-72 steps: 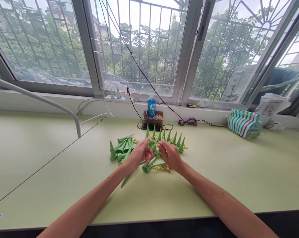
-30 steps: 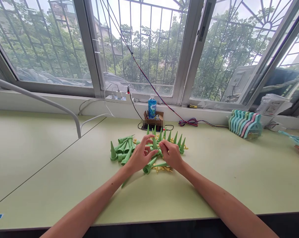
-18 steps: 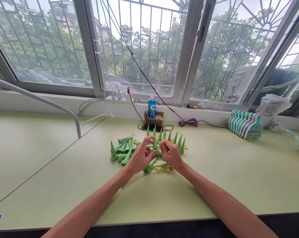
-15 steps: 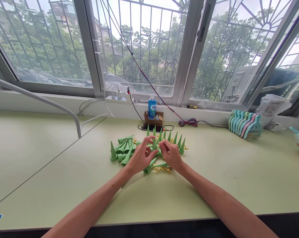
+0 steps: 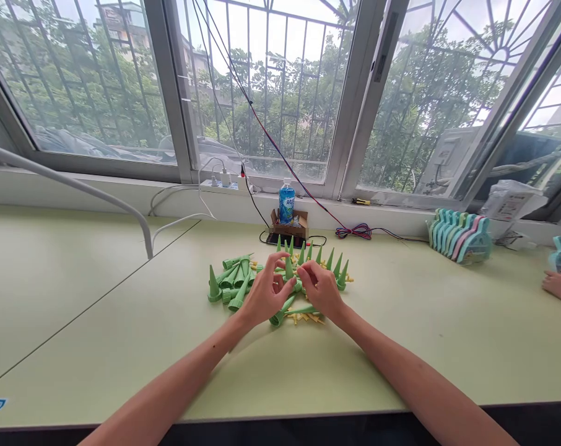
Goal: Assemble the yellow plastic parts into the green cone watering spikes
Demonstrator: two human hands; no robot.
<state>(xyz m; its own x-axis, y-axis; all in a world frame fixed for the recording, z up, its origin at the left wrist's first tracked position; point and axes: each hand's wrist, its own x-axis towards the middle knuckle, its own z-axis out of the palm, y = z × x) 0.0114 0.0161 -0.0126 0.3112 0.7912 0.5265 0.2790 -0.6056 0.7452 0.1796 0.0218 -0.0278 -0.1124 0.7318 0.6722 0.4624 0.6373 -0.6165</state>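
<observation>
Head view: nearest me on the tabletop (image 5: 364, 378), small yellow pieces (image 5: 304, 319) lie loose beside a fallen-flat cone (image 5: 277, 319), its open base towards me. They look light and easy to lose, so a fingertip pinch should suit them. Just beyond, my left hand (image 5: 264, 294) has a green cone (image 5: 288, 269) tip up between curved forefinger and thumb. My right hand (image 5: 324, 288) is close beside it on the right, thumb and forefinger pinched together; I cannot tell whether anything sits between them. I judge the cone to be stiff, hollow plastic: very light, hardly fragile, a little slick on its smooth taper, so the wide base would be the surer hold. More cones lie in a heap (image 5: 236, 279) to the left, and standing cones (image 5: 337, 267) make a row farther off. Beyond them, a bottle (image 5: 287, 201) of blue liquid stands in a cardboard box (image 5: 301, 229), its label bearing big white characters I cannot make out. Far right, a clear packet (image 5: 510, 204) by the window carries print too small to read.
</observation>
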